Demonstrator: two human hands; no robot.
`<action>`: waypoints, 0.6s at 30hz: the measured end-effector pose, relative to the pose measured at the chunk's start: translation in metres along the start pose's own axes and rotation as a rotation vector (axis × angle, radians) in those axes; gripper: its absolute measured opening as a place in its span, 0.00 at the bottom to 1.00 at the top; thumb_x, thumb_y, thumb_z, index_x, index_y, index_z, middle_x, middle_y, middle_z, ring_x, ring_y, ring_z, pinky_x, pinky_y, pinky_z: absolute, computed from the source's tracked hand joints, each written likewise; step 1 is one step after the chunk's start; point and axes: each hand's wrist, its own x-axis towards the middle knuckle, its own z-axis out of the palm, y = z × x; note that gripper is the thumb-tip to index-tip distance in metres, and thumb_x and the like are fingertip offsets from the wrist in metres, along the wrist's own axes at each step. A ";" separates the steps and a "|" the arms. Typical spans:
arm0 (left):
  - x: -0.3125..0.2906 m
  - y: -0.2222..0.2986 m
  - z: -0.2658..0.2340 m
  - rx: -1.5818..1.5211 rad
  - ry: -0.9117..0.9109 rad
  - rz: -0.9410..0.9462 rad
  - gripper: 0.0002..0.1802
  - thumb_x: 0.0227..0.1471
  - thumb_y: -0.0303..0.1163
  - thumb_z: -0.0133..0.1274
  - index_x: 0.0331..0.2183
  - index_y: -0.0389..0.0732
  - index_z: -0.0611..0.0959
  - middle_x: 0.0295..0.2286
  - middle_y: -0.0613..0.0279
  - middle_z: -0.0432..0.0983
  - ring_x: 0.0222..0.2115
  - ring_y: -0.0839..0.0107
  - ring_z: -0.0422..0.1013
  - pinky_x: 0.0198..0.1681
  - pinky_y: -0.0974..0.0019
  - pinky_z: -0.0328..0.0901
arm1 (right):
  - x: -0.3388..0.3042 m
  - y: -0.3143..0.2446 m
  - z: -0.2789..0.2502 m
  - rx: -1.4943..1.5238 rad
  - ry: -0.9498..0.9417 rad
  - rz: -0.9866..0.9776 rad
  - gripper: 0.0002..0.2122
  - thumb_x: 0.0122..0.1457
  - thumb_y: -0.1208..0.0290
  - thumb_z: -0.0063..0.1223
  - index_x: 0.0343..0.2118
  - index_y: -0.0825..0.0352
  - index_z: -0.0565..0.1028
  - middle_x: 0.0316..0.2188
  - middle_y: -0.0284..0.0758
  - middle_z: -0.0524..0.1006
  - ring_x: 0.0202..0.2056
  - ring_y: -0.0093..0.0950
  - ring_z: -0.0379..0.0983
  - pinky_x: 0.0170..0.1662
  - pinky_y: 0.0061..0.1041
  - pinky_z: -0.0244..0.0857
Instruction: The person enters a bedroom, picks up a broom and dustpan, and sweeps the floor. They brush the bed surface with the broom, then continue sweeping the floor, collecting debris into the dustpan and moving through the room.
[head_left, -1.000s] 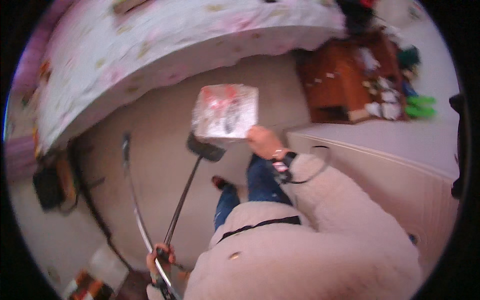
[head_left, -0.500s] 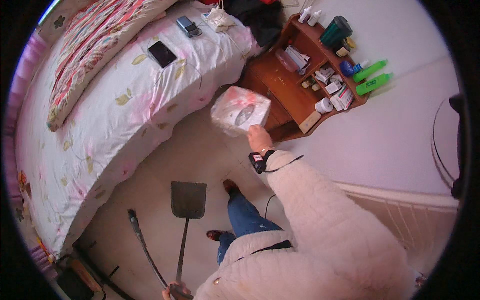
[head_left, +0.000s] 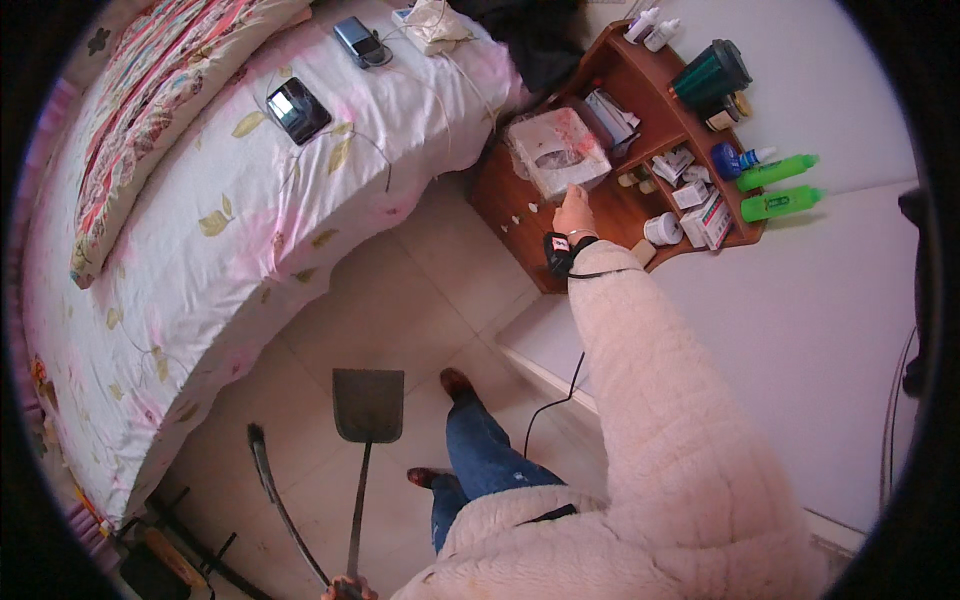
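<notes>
My right hand (head_left: 574, 212) is closed on the near edge of a white tissue pack (head_left: 585, 168) in crinkled clear and reddish plastic. The pack is over the top of a brown wooden bedside cabinet (head_left: 500, 180); I cannot tell whether it rests there. Several small white bits (head_left: 532, 208) lie on the wood beside it. At the lower edge, my left hand (head_left: 348, 588) is wrapped round the handles of a long-handled dustpan (head_left: 368, 405) and a thin broom (head_left: 268, 470). The dustpan's dark blade and the broom's tip point away from me, above the tiled floor.
To the left is a bed (head_left: 200, 260) with a floral sheet, bearing a phone (head_left: 298, 110), a blue-grey device (head_left: 360, 42) and cables. Medicine boxes (head_left: 708, 218), a white jar (head_left: 662, 229), green bottles (head_left: 780, 203) and a dark green cup (head_left: 712, 72) crowd the cabinet's shelves.
My right hand has carried the tissue pack right and up, from the cabinet's left edge to over its top, uncovering white bits on the wood. The left hand keeps the broom and dustpan.
</notes>
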 end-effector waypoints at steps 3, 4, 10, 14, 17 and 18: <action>-0.001 -0.005 -0.013 -0.045 0.120 -0.061 0.24 0.43 0.53 0.43 0.27 0.38 0.71 0.22 0.57 0.66 0.17 0.70 0.62 0.21 0.67 0.60 | -0.026 -0.020 0.008 0.011 -0.059 -0.009 0.18 0.48 0.74 0.46 0.44 0.69 0.63 0.46 0.47 0.64 0.43 0.47 0.65 0.46 0.40 0.61; -0.008 -0.005 -0.015 -0.085 0.087 -0.067 0.25 0.43 0.53 0.43 0.28 0.38 0.70 0.22 0.56 0.66 0.16 0.70 0.62 0.20 0.68 0.59 | -0.041 -0.033 0.006 0.019 -0.124 -0.011 0.17 0.48 0.73 0.46 0.42 0.70 0.65 0.43 0.47 0.66 0.43 0.46 0.66 0.46 0.40 0.61; -0.046 0.007 -0.010 -0.234 -0.378 0.148 0.15 0.45 0.45 0.45 0.28 0.42 0.72 0.26 0.59 0.68 0.20 0.68 0.63 0.25 0.66 0.57 | -0.342 -0.206 0.009 0.795 -1.548 0.009 0.11 0.54 0.70 0.47 0.39 0.68 0.69 0.28 0.38 0.73 0.31 0.27 0.71 0.31 0.25 0.67; -0.041 0.007 -0.037 -0.277 -0.365 0.213 0.15 0.45 0.44 0.45 0.27 0.40 0.71 0.26 0.58 0.68 0.20 0.69 0.65 0.23 0.69 0.60 | -0.557 -0.280 -0.082 0.760 -2.363 -0.093 0.29 0.54 0.56 0.47 0.54 0.65 0.52 0.34 0.37 0.69 0.30 0.27 0.71 0.31 0.25 0.69; -0.035 0.002 -0.097 -0.294 -0.419 0.202 0.16 0.46 0.44 0.46 0.28 0.40 0.71 0.25 0.58 0.68 0.20 0.71 0.66 0.22 0.71 0.62 | -0.660 -0.331 -0.133 0.612 -2.440 0.050 0.35 0.50 0.52 0.52 0.51 0.72 0.49 0.35 0.41 0.68 0.26 0.26 0.72 0.22 0.25 0.70; -0.050 0.004 -0.135 -0.264 -0.288 0.208 0.17 0.47 0.46 0.45 0.28 0.40 0.71 0.24 0.58 0.68 0.19 0.71 0.66 0.21 0.71 0.63 | -0.704 -0.350 -0.152 0.562 -2.401 0.090 0.35 0.49 0.54 0.53 0.49 0.73 0.49 0.35 0.41 0.68 0.24 0.26 0.72 0.20 0.25 0.69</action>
